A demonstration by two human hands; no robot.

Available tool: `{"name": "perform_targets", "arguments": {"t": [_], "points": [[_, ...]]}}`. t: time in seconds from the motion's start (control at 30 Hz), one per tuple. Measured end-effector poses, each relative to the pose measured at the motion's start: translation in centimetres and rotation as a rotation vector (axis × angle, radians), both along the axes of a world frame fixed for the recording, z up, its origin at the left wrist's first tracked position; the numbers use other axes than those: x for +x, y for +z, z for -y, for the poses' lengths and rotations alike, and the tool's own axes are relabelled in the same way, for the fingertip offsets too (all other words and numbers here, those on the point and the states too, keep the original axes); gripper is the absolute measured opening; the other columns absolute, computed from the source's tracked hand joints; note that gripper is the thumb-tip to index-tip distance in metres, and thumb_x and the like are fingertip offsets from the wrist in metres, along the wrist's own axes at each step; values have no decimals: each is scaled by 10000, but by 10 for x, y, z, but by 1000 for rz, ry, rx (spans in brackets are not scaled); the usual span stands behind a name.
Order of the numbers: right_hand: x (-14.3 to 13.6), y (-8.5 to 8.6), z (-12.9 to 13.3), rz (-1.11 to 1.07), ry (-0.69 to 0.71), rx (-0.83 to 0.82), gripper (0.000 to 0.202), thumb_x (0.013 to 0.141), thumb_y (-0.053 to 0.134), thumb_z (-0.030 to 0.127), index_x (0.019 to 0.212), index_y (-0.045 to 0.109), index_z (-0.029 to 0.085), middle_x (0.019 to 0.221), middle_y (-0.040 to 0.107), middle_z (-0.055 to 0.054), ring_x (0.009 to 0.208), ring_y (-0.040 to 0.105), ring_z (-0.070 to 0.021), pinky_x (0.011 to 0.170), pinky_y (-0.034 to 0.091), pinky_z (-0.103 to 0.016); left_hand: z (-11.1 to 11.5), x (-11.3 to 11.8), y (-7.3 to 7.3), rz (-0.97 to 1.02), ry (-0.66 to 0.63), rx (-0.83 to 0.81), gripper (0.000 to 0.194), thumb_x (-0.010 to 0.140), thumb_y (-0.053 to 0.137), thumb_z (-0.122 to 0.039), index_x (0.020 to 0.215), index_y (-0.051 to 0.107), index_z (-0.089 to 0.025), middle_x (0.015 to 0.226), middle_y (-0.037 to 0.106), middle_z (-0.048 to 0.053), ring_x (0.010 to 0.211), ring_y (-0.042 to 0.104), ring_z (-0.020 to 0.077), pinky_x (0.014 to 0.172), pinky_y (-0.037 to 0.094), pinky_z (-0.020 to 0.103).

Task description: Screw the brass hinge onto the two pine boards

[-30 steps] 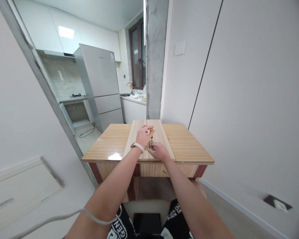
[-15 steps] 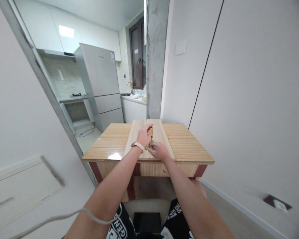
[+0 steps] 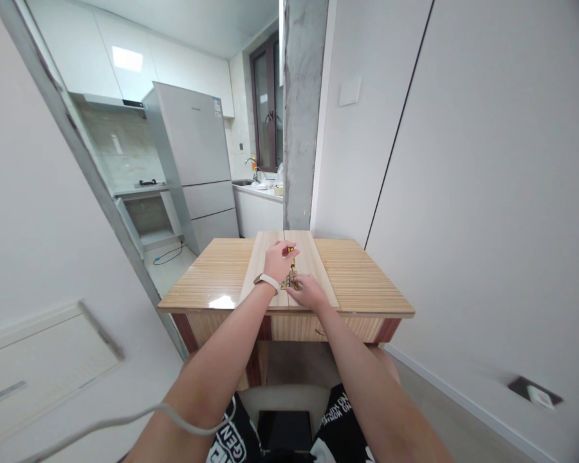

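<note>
My left hand (image 3: 278,258), with a white-strapped watch on the wrist, is closed around the yellow and black handle of a screwdriver (image 3: 293,262). The screwdriver stands roughly upright, its shaft pointing down at a brass-coloured hinge (image 3: 288,280). That hinge lies across the seam between two pale wooden boards (image 3: 317,276). Low beside the screwdriver's tip, my right hand (image 3: 309,291) has its fingers pinched together against the hinge's right side. Whatever sits between those fingertips is too small to make out.
The boards rest on a striped wooden table (image 3: 361,276) with a drawer below its front edge. A pale cable (image 3: 139,411) crosses over my left forearm. Past the table stand a grey pillar (image 3: 302,116) and a refrigerator (image 3: 195,141).
My left hand's fingers have shifted on the screwdriver handle, with the thumb and forefinger now differently placed around its top. My right hand stays at the hinge.
</note>
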State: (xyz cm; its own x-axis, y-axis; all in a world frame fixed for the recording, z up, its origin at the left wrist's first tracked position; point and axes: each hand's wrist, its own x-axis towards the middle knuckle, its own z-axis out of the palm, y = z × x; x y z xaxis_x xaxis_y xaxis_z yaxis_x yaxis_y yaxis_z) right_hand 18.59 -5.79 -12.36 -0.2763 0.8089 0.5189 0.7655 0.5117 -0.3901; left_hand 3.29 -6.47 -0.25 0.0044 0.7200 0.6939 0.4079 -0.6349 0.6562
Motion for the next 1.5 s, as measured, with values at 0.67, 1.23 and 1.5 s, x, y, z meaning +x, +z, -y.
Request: {"name": "perform_targets", "arguments": {"t": [0.67,1.23,1.5], "points": [[-1,-3,-1,-20,-4,-7,298,815,747,469,984,757,224,1023,748,-82,1028,640,-258,935,455,-361,3,-4,0,-7,2,-23,175,852,758,-191,1026,758,-196,1003,654,53,832,665,139,780,574,280],[0,-4,-1,-23,-16,13,292,805,749,469,986,749,239,1024,749,-65,1027,638,-251,939,455,-356,3,-5,-3,-15,-28,18,167,889,716,-213,1054,741,-203,1053,698,70,870,677,153,800,587,295],[-1,-1,0,-6,-7,23,292,819,733,491,956,745,233,1023,750,-69,990,646,-247,917,464,-354,4,-4,1,-30,13,14,156,887,709,-175,1032,757,-202,990,701,60,827,673,153,796,570,297]]}}
